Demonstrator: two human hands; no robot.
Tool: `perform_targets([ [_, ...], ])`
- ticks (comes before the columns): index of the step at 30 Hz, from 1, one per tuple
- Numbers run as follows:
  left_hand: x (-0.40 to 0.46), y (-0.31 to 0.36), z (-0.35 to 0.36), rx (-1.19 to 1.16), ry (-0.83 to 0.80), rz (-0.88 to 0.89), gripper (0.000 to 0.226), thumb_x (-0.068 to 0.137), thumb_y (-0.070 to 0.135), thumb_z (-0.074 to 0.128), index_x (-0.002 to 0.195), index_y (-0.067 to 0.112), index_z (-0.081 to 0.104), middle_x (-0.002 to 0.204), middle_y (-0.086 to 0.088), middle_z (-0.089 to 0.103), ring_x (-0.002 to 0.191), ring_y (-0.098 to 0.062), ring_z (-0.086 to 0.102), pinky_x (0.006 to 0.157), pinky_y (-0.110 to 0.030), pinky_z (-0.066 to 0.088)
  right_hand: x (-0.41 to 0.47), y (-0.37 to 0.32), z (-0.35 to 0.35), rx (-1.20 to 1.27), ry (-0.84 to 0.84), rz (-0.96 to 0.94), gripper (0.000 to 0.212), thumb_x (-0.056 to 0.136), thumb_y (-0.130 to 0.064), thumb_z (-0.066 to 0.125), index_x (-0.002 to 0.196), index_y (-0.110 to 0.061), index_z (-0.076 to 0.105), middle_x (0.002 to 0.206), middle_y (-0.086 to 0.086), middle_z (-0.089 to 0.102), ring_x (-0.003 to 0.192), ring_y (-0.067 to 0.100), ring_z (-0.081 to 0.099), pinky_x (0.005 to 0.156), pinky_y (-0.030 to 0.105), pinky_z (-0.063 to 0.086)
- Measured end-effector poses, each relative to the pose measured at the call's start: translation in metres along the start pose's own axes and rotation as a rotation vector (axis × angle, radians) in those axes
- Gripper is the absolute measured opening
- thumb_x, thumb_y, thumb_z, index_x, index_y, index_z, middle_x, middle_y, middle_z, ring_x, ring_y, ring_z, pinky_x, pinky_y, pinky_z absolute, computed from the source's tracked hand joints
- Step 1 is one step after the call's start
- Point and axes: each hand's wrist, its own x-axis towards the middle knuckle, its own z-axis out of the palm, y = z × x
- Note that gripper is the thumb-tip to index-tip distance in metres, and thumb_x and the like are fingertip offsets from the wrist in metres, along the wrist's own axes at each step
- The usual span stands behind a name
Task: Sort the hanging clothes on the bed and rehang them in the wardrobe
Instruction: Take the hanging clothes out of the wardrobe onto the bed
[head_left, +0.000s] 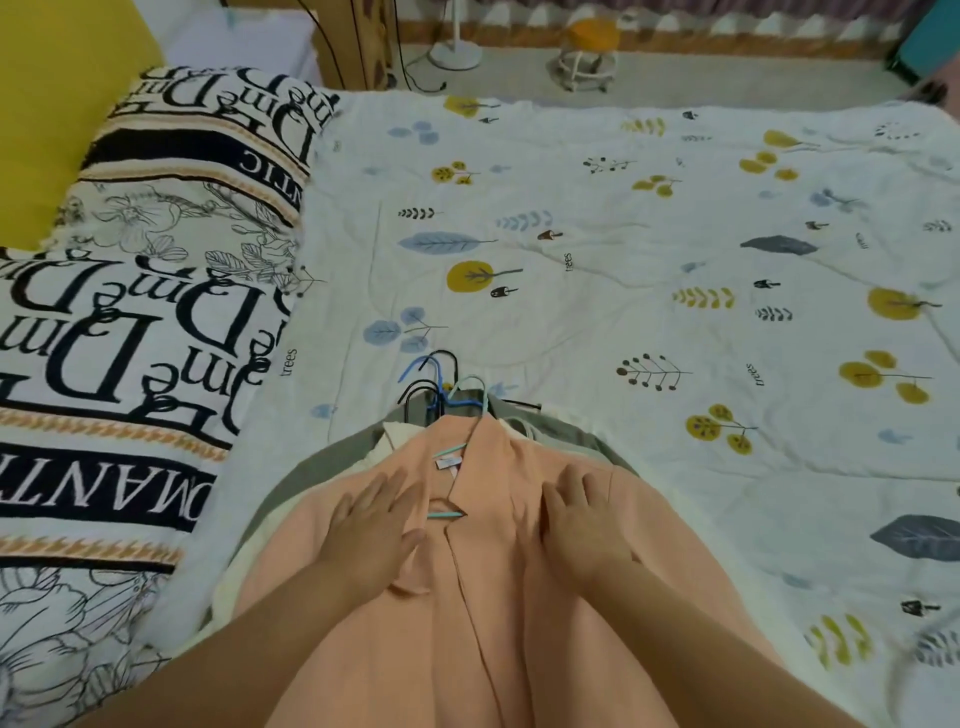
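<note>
A peach jacket (467, 613) lies on top of a pile of clothes on the bed, still on a teal hanger (451, 452). Under it show a cream garment (384, 441) and a grey-green one (571, 431). Several hanger hooks (441, 384), blue, black and teal, stick out past the collars. My left hand (371, 525) lies flat on the jacket's left shoulder with straight fingers. My right hand (582, 514) lies flat on its right shoulder. Neither hand grips anything.
The pile rests on a white quilt (649, 249) printed with leaves and trees. Pillows with large black lettering (130, 332) sit at the left against a yellow headboard (47, 104). Beyond the bed stand a fan base (456, 52) and a small stool (587, 52).
</note>
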Motion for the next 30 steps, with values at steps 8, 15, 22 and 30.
perform_targets([
  [8,-0.01,0.015,-0.069,-0.137,-0.118,-0.008,0.034,0.097,0.033,0.038,0.124,0.018,0.052,0.128,-0.004,0.056,0.116,-0.022,0.051,0.093,-0.03,0.041,-0.035,-0.009,-0.071,0.061,-0.08,-0.094,0.034,0.099,-0.023,0.033,0.123,-0.01,0.053,0.129,0.008,0.054,0.119,0.024,0.048,0.092,0.03,0.038],
  [15,-0.064,0.032,-0.149,-0.171,-0.04,0.057,0.029,0.096,0.028,0.042,0.118,0.021,0.059,0.122,0.001,0.06,0.11,-0.017,0.054,0.086,-0.027,0.041,-0.098,-0.018,-0.135,0.036,0.021,-0.142,0.034,0.098,-0.026,0.038,0.121,-0.008,0.056,0.126,0.01,0.057,0.117,0.027,0.051,0.094,0.033,0.042],
  [22,-0.143,0.054,-0.204,-0.158,0.01,0.044,0.032,0.095,0.034,0.044,0.122,0.021,0.056,0.124,0.001,0.059,0.111,-0.016,0.054,0.091,-0.028,0.043,-0.171,-0.018,-0.186,-0.002,0.099,-0.199,0.033,0.097,-0.025,0.041,0.122,-0.01,0.055,0.127,0.01,0.056,0.118,0.027,0.05,0.092,0.032,0.042],
  [30,-0.257,0.088,-0.244,-0.188,0.13,-0.032,0.037,0.096,0.035,0.044,0.13,0.022,0.047,0.128,0.0,0.056,0.112,-0.017,0.053,0.084,-0.025,0.04,-0.264,-0.024,-0.231,-0.105,0.21,-0.337,0.036,0.097,-0.029,0.041,0.128,-0.011,0.048,0.131,0.011,0.052,0.12,0.028,0.048,0.094,0.034,0.04],
])
